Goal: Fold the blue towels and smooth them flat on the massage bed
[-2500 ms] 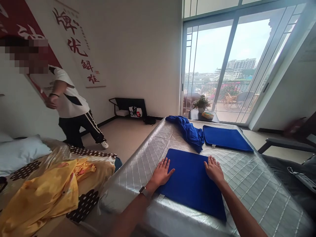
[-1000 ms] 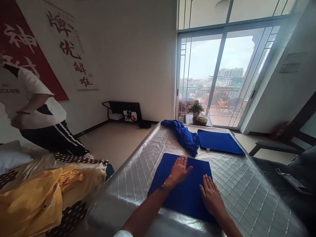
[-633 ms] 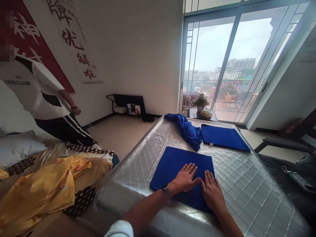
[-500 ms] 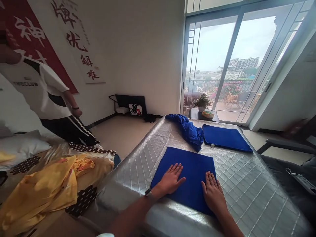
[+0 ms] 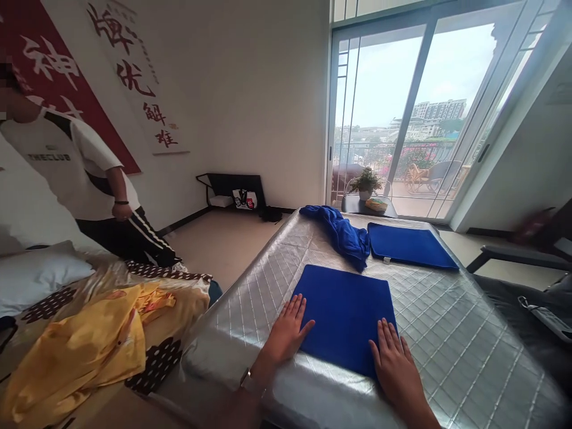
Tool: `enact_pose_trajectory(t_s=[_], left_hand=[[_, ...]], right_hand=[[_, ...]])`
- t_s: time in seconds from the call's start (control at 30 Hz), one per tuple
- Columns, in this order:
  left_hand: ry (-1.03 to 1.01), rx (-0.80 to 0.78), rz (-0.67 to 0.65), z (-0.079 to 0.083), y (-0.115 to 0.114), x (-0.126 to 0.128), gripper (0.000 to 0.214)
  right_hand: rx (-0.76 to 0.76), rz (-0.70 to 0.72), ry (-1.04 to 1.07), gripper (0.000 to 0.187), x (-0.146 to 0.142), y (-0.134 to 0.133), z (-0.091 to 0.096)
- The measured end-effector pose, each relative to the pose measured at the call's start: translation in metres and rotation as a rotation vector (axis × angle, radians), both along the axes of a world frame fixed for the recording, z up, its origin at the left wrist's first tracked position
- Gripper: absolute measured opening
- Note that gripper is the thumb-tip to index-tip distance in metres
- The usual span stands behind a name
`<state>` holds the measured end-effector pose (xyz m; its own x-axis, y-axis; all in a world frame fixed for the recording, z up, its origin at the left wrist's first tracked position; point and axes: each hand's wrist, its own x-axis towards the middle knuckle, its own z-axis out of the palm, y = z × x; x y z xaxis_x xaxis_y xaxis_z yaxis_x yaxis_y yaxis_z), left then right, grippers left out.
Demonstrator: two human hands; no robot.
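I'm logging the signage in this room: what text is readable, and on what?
"THECLUB": chest of another person's white shirt.
"排忧解难", likely, in red brushwork: white wall scroll.
"神", remainder cut off: red banner.
The towel tag and the floor bag print: too small to read.

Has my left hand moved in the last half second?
Yes. The left hand slid leftward, from on the near towel to its left edge.

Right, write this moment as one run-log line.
left hand: open, at left edge of folded blue towel | right hand: open, on its near right corner | surface: silver mattress | beyond: crumpled blue cloth, second folded towel
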<state>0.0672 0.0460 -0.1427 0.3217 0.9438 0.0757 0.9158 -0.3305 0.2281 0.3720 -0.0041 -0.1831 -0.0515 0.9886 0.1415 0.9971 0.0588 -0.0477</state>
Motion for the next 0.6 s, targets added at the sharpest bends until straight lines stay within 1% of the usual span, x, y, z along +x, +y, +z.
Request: enact_pose_trajectory(t_s=[0.03,0.1,0.17,0.23,0.27,0.33,0.37,0.43,0.5,0.6], left_hand=[[-0.014,0.009,-0.026,0.002,-0.001,0.012,0.077],[-0.049,0.008,-0.147,0.007,-0.004,0.042,0.075],[-0.091,-0.013,-0.332,0.012,-0.008,0.079,0.073],[-0.125,-0.035,-0.518,0.018,-0.012,0.113,0.073],[-0.133,-0.041,-0.583,0.019,-0.014,0.125,0.073],[-0.131,-0.046,-0.637,0.02,-0.015,0.138,0.074],[-0.124,-0.048,-0.628,0.019,-0.014,0.138,0.073],[-0.104,-0.052,-0.57,0.014,-0.012,0.124,0.071],[-0.082,-0.053,-0.465,0.007,-0.009,0.096,0.07],[-0.027,-0.067,-0.219,-0.003,-0.005,0.043,0.071]], right_hand=[[-0.008,-0.017,0.004,0.068,0.0,-0.004,-0.003],[-0.025,-0.048,0.0,0.068,0.0,-0.008,-0.007],[-0.037,-0.049,-0.014,0.067,0.001,-0.009,-0.008],[-0.04,-0.021,-0.029,0.063,0.002,-0.008,-0.007],[-0.045,-0.006,-0.032,0.061,0.002,-0.008,-0.006],[-0.063,0.014,-0.036,0.059,0.003,-0.008,-0.006],[-0.069,0.014,-0.036,0.059,0.004,-0.009,-0.006],[-0.056,0.016,-0.028,0.059,0.004,-0.008,-0.008],[-0.028,0.004,-0.008,0.061,0.003,-0.008,-0.009],[-0.023,-0.021,0.02,0.065,0.001,-0.007,-0.011]])
